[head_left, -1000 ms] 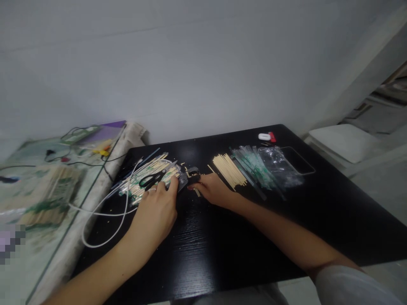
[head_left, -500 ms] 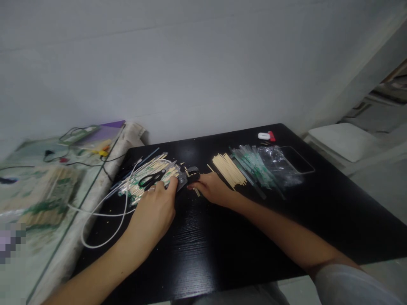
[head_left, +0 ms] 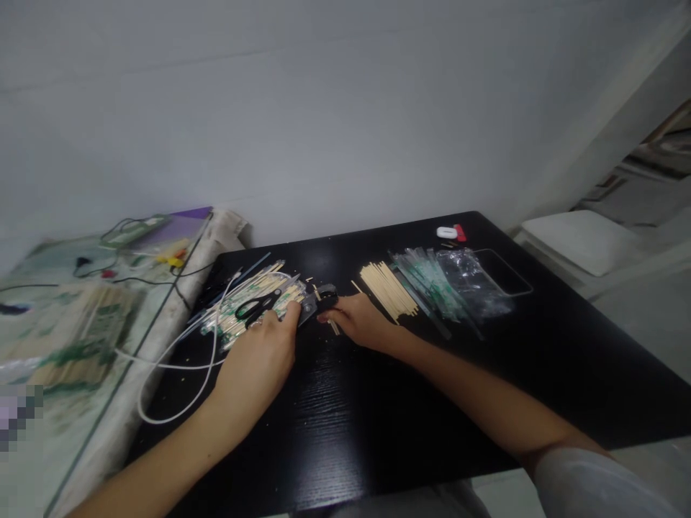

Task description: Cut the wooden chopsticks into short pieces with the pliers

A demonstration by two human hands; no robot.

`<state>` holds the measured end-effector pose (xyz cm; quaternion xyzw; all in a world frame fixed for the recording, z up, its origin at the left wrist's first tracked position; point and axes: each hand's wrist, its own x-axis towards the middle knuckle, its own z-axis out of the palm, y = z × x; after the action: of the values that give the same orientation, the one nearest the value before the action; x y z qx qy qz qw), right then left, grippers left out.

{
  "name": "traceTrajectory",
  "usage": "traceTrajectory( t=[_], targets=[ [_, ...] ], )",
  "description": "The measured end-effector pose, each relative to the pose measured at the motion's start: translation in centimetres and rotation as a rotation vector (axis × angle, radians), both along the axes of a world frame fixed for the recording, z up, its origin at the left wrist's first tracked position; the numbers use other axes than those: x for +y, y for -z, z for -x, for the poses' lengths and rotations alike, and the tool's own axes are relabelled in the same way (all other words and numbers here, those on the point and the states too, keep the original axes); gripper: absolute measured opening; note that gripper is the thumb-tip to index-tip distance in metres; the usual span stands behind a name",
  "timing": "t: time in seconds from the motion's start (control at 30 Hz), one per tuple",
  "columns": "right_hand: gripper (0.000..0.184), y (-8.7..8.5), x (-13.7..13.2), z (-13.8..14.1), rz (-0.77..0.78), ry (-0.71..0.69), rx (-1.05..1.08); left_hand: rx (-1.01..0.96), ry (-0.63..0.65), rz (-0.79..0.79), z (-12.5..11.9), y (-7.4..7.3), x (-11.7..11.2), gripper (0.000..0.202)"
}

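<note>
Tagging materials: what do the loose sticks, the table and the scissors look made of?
Loose sticks: pale tan, matt, likely wood or bamboo. Table: black with fine grain lines and low sheen, probably wood or veneer. Scissors: black loop handles, likely plastic; grey blades, seemingly metal.

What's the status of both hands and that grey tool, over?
Left hand on wrapped-stick pile. Right hand touching grey tool, grip unclear. Scissors lie on pile.

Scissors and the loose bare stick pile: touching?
Apart. Head view: the scissors lie on the wrapped bundle; bare black table separates them from the loose stick pile.
</note>
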<state>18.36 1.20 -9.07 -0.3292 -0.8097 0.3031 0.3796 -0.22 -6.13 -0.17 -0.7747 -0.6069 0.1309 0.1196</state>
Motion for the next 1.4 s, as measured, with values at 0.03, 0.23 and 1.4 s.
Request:
traceTrajectory(
  t=[0.03,0.23,1.4],
  targets=[
    [0.019,-0.1,0.0,0.0,0.012,0.004,-0.001,-0.002,-0.002,0.003,0.1,0.0,0.2,0.047],
    [0.016,-2.4,0.6,-1.6,0.119,-0.055,-0.065,-0.051,-0.01,-0.039,1.3,-1.2,2.0,0.049],
    [0.019,-3.4,2.8,-4.8,0.145,0.206,-0.26,-0.785,0.193,0.009,1.5,-0.4,5.8,0.052]
  ],
)
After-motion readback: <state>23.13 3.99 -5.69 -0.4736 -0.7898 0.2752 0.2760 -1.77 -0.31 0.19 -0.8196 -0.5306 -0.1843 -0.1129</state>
